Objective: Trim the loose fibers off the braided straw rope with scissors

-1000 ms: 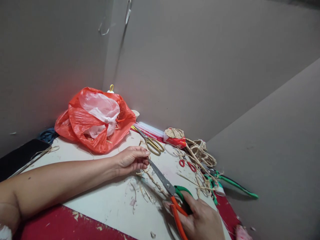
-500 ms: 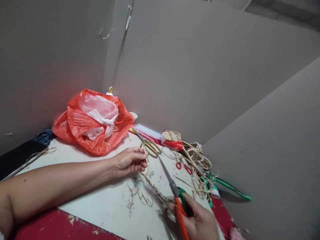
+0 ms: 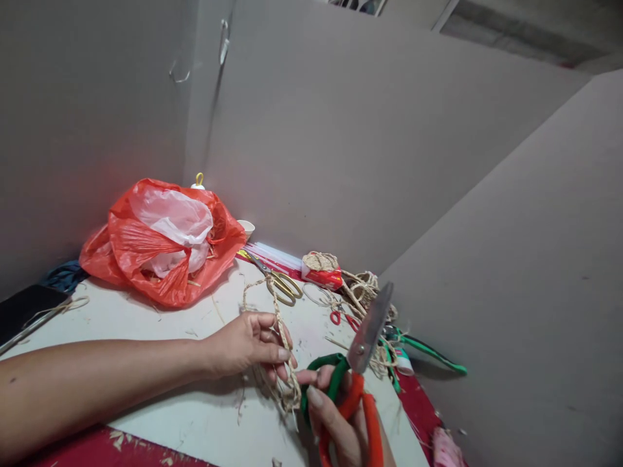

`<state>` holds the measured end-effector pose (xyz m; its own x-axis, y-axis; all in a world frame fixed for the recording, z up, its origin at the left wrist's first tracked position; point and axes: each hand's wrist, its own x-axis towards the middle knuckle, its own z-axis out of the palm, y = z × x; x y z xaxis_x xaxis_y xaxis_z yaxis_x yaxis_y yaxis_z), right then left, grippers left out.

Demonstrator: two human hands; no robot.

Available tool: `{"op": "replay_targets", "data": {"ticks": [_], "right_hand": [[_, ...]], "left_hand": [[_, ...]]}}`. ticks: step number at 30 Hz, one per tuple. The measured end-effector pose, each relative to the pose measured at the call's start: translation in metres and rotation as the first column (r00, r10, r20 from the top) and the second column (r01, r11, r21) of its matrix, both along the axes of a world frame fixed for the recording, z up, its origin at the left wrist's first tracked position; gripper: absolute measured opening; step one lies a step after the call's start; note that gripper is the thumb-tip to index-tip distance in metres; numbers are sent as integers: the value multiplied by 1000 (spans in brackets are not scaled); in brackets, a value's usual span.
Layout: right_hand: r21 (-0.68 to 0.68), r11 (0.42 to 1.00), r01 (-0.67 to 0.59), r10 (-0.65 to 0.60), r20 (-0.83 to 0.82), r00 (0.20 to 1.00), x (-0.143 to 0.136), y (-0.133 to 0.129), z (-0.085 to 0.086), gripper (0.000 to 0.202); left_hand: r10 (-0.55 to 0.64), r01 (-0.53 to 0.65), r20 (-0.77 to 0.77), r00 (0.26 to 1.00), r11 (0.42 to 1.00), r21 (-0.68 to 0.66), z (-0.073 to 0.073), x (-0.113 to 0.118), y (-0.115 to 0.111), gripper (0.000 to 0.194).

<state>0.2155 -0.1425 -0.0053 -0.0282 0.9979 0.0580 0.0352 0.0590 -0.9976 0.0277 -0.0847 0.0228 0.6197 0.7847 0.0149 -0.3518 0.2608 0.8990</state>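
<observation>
A pale braided straw cord (image 3: 281, 319) is pinched in my left hand (image 3: 248, 344), between thumb and fingers. Part of the braid loops up towards the gold-handled scissors on the board, and its lower end bunches beside my right hand (image 3: 335, 415). My right hand is closed around a pair of scissors (image 3: 370, 331) with one green and one orange handle. The blades look closed and point up and to the right, away from the cord. The fingertips of my right hand are close to the cord's lower end; whether they touch it I cannot tell.
A red plastic bag (image 3: 170, 266) sits at the back left, near a dark flat object (image 3: 32, 314). Gold-handled scissors (image 3: 286, 288) lie on the white board (image 3: 204, 415). Straw coils (image 3: 363, 288), red-handled scissors (image 3: 351, 321) and green-handled pliers (image 3: 433, 357) line the right side. Grey partitions enclose the table.
My right hand has turned the scissors from pointing up-left to up-right and moved closer to my left hand. My left hand has come lower, and the cord now loops above it.
</observation>
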Motion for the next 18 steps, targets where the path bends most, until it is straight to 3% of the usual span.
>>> {"op": "replay_targets", "data": {"ticks": [7, 14, 18], "right_hand": [[-195, 981, 9, -10, -1, 1000, -21, -21, 6, 41], [-174, 971, -166, 151, -94, 984, -16, -15, 7, 40], [-146, 961, -234, 230, -42, 972, -14, -15, 17, 39]], "left_hand": [[31, -33, -50, 998, 999, -39, 0, 4, -5, 29], [101, -105, -62, 993, 991, -83, 8, 3, -7, 33], [156, -159, -54, 986, 985, -60, 12, 4, -10, 31]]}}
